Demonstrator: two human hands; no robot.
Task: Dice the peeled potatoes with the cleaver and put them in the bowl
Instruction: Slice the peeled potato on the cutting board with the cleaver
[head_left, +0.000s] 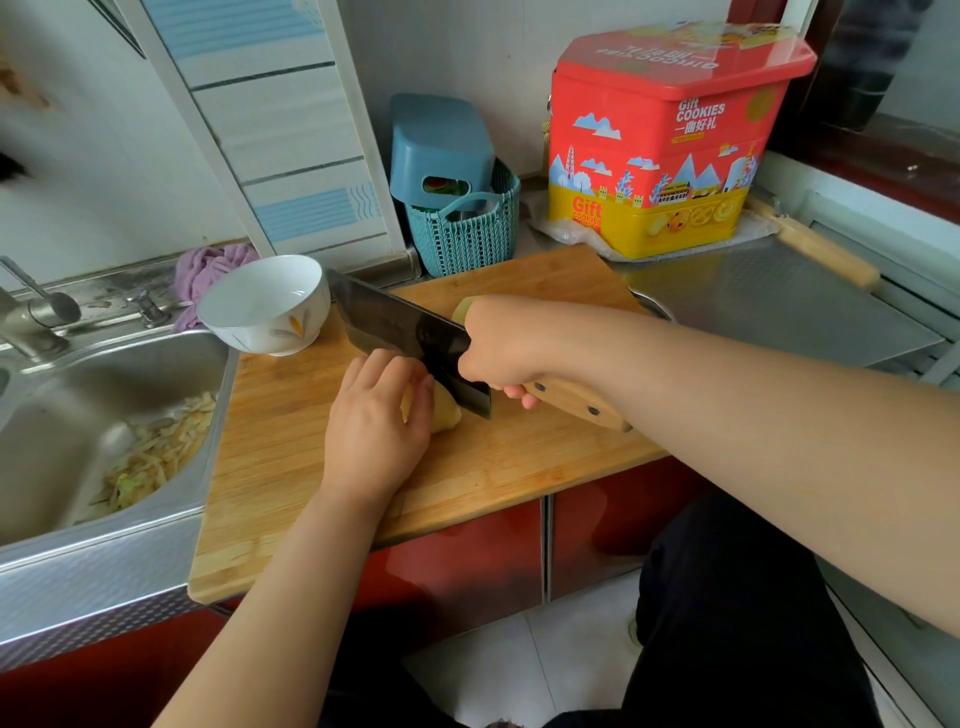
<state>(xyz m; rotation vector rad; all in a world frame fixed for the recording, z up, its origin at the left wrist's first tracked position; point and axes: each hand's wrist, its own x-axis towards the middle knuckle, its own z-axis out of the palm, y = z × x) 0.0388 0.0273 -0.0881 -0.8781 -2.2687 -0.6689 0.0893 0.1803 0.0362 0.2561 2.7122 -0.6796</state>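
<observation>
A peeled yellow potato (445, 413) lies in the middle of the wooden cutting board (291, 441). My left hand (376, 421) presses down on it, fingers curled over its top. My right hand (501, 345) grips the wooden handle of a dark cleaver (402, 327), whose blade rests against the potato just right of my left fingers. A second peeled potato (462, 307) peeks out behind my right hand. The white bowl (265, 306) with an orange leaf pattern stands at the board's far left corner and looks empty.
A steel sink (67, 426) holding vegetable scraps borders the board on the left, with a tap (31, 317) and purple cloth (208, 273) behind. A teal basket (462, 228) and a red-yellow cookie tin (665, 140) stand behind the board. A rolling pin (815, 244) lies at the far right.
</observation>
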